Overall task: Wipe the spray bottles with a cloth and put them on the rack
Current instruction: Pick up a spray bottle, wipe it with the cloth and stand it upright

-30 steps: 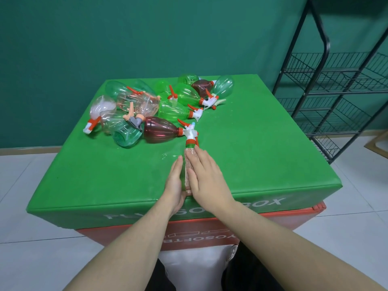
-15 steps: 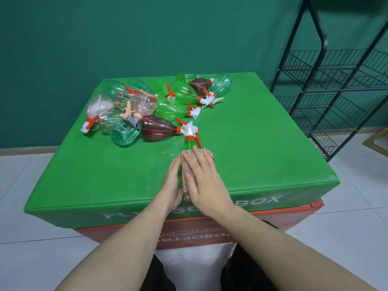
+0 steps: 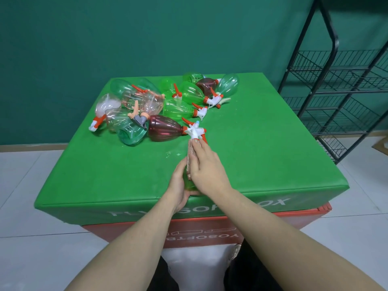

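A green bottle (image 3: 188, 184) lies near the front edge of the green desk (image 3: 262, 160), its white-and-red nozzle (image 3: 197, 132) pointing away from the person. The left hand (image 3: 178, 185) cups the bottle's body from the side, fingers curled round it. The right hand (image 3: 206, 166) presses a pinkish cloth (image 3: 190, 155) along the top of the bottle — fingers laid nearly straight over the cloth, tips close to the nozzle. Just beyond, a dark red bottle (image 3: 162, 128) lies on its side at the front of a heap (image 3: 168, 101) of green, clear and red ones. The black wire rack (image 3: 344, 89) stands to the right, well apart.
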Tool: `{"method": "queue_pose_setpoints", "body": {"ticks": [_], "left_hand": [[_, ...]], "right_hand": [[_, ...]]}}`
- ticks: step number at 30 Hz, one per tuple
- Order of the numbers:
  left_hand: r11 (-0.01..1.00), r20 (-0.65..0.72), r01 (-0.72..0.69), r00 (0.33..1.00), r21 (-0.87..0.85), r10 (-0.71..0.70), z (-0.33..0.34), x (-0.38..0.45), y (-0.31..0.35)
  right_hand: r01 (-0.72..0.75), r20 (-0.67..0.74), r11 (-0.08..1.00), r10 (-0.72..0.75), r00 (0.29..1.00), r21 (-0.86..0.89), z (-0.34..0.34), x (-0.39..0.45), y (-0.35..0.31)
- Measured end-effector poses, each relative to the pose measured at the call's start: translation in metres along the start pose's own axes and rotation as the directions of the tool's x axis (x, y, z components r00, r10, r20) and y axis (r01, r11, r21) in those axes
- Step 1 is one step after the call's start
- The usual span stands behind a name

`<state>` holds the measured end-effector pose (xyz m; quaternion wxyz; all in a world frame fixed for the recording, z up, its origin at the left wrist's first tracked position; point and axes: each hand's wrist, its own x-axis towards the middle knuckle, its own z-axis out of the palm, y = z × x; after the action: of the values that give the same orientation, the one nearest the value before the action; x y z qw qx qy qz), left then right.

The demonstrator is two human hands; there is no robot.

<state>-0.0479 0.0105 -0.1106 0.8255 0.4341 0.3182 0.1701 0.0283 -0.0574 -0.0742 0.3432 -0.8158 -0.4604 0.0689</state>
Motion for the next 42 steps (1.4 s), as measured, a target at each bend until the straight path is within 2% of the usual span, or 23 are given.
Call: {"method": "queue_pose_setpoints", "body": {"ticks": [6,11,14,18,22,28,31,33,37,42], "left_hand": [[1.000,-0.025,0.020,0.999,-0.019,-0.020,0.000,0.005,-0.005],[0.998,-0.026,0.050,0.998,-0.047,-0.051,0.000,0.004,-0.006],[0.999,-0.036,0.016,0.999,-0.045,-0.018,0.000,0.002,-0.004],[0.997,-0.038,-0.010,0.999,-0.078,0.007,-0.007,0.016,-0.017],[0.998,-0.006,-0.058,0.998,-0.028,0.057,-0.001,0.008,-0.007],[1.000,0.015,-0.005,1.000,-0.024,0.006,-0.002,0.005,-0.003],[0.998,0.012,0.005,1.000,-0.056,-0.004,-0.005,0.006,-0.005],[0.998,0.005,-0.006,1.000,-0.063,0.006,-0.005,0.006,-0.005],[0.997,-0.009,0.000,1.000,-0.079,-0.001,-0.006,0.006,-0.007],[1.000,-0.047,0.012,0.999,-0.008,-0.012,-0.005,0.007,-0.009]], "right_hand": [[0.126,0.024,0.971,-0.123,0.992,-0.204,0.006,-0.028,0.015],[0.218,0.044,0.942,-0.213,0.976,-0.255,0.011,-0.051,0.025],[0.261,0.039,0.941,-0.258,0.965,-0.216,0.014,-0.058,0.029],[0.217,0.026,0.971,-0.215,0.976,-0.096,0.013,-0.050,0.025],[0.108,0.007,0.994,-0.108,0.994,-0.005,0.006,-0.026,0.013],[-0.039,-0.019,0.993,0.037,0.999,-0.112,-0.005,0.010,0.003],[-0.118,-0.013,0.989,0.120,0.993,0.091,-0.002,0.019,0.000],[-0.135,-0.027,0.977,0.141,0.990,0.162,0.000,0.019,-0.001],[-0.014,-0.029,0.999,0.015,0.999,0.044,0.004,0.004,-0.003],[0.152,-0.007,0.987,-0.153,0.988,-0.058,0.008,-0.020,0.018]]}}
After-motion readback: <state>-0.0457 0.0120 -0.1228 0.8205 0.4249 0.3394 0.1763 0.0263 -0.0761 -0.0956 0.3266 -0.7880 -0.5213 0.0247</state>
